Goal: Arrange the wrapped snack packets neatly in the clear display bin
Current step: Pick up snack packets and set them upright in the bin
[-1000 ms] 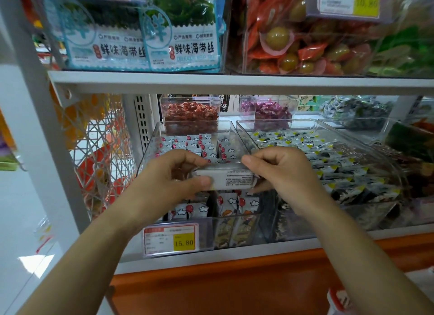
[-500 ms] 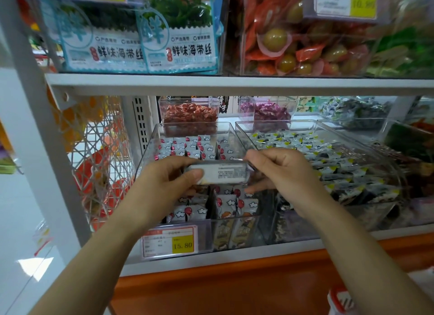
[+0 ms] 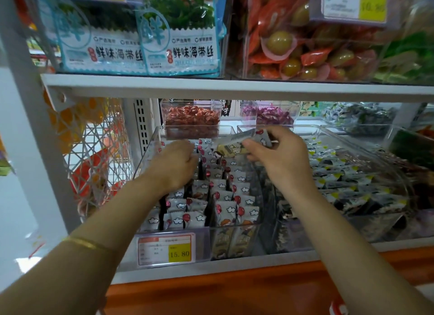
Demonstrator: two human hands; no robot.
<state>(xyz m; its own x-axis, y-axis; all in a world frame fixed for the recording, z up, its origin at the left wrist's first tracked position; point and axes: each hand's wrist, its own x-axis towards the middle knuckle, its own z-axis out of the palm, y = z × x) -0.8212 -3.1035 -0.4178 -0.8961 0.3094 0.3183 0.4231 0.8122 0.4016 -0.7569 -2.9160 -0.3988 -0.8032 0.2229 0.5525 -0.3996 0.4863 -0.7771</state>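
Wrapped snack packets [image 3: 225,211], white film printed with red balloons and clouds: ranked in rows inside clear plastic display bin [image 3: 234,227]. Yellow price tag [image 3: 179,253] reads 15.80. Right hand [image 3: 281,155] pinches a loose stack [image 3: 244,140] above the bin's rear. Left hand [image 3: 173,164] reaches among the rows (fingertips hidden, grip cannot be told). Blue-white bags [image 3: 180,54] overhead read 鲜味海带丝.

Open top of clear display bin [image 3: 146,158] reachable from front, under upper shelf [image 3: 234,89]; packed upright packets [image 3: 225,211] filling floor, narrow dark gaps between rows; red-sweet tub [image 3: 191,119] blocking back; neighbouring bin [image 3: 328,129] wall tight on right
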